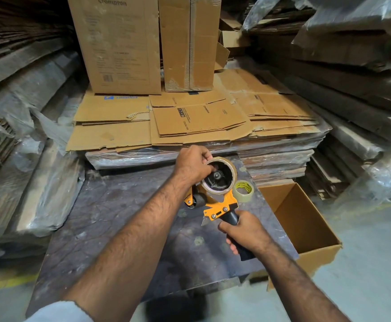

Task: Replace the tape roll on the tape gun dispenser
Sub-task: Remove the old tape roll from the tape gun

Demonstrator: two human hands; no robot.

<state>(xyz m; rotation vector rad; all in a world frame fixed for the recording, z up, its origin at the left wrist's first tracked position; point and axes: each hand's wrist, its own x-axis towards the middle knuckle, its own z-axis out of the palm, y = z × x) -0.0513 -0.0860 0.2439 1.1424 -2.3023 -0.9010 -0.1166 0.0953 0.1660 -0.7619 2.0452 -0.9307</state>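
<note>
Your left hand (193,165) is curled over the rim of the brown tape roll (219,175), thumb and fingers pinching it where it sits on the hub of the yellow tape gun (215,201). Your right hand (245,231), nearer to you, is wrapped tight round the black handle, holding the gun just above the dark table (120,217). If you pull the roll off crooked it may bind on the hub, and a sudden release could swing the gun's blade, just left of your right thumb, toward your fingers. The clear tape roll (242,191) lies just right of your left hand, near the table's edge; a knock could send it into the open box (306,219) beyond your right hand. Your left fingers hide the roll's far edge, so I cannot tell whether it is seated or partly off. Any loose tape end is too blurred to make out
</note>
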